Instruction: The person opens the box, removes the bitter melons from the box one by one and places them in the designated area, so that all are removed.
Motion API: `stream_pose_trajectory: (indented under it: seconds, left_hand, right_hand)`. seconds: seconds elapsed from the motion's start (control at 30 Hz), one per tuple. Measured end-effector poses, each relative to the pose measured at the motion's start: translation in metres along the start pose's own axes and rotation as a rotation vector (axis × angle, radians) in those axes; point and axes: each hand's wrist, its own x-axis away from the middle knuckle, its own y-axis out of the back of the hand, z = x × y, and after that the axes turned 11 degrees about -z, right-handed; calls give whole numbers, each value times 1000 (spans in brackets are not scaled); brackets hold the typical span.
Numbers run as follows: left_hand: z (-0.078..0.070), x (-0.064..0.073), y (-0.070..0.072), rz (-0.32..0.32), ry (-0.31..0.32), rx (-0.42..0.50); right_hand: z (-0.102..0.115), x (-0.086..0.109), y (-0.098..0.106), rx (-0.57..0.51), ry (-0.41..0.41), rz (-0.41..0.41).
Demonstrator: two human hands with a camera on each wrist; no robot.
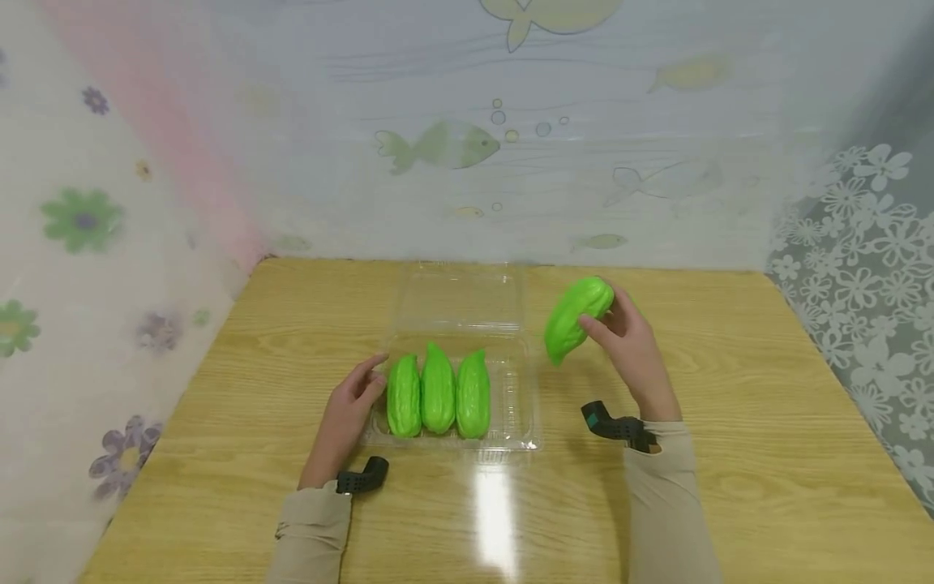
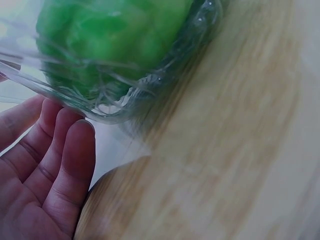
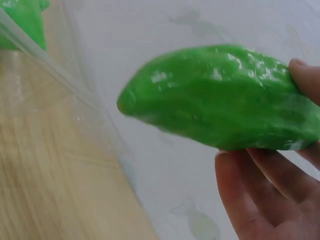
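Observation:
My right hand [image 1: 633, 345] holds a bright green toy bitter melon [image 1: 576, 318] raised to the right of a clear plastic clamshell box [image 1: 514, 405]. In the right wrist view the thumb lies on one side of the bitter melon [image 3: 210, 95] and the fingers on the other, its pointed tip free. Three more bitter melons [image 1: 438, 389] lie side by side in the box's left and middle part. At the box's left rim, my left hand [image 1: 349, 414] pinches the edge; in the left wrist view its fingertips [image 2: 79, 137] touch the plastic from outside.
The box's lid [image 1: 460, 296] lies folded back toward the rear wall. A wooden table [image 1: 766, 454] carries everything. Printed curtains [image 1: 430, 203] enclose the back and sides. Each wrist wears a black camera mount [image 1: 616, 426].

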Motion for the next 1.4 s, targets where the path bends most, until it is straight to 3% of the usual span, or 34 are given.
stream_pose_trajectory:
  seconds: [0.13,0.3,0.37,0.63,0.83,0.97,1.2,1.4]
  left_hand:
    - [6,-3,-3,-11,-25,13]
    - [4,-5,-3,-8,-30,12]
    - [4,-5,-3,-8,-29,7]
    - [4,-3,-3,-8,-37,-7]
    - [5,-2,-3,-11,-15,-15]
    - [5,-3,-3,-11,-22,-18]
    - [5,-3,-3,-10,-23,-29]
    - [6,-2,-2,-12,-33,-35]
  right_hand:
    - [-10,-4,8,2,0,-60]
    - [-28,-12,17,18,-33,-141]
    - [-26,-11,18,34,-41,-165]
    - [-17,-4,20,150,-57,-193]
    - [-34,-10,27,197,-51,-193]
    - [-44,-12,33,220,-31,-245]
    - [-50,-10,43,172,-69,-378]
    - [-58,-9,51,115,-78,-440]
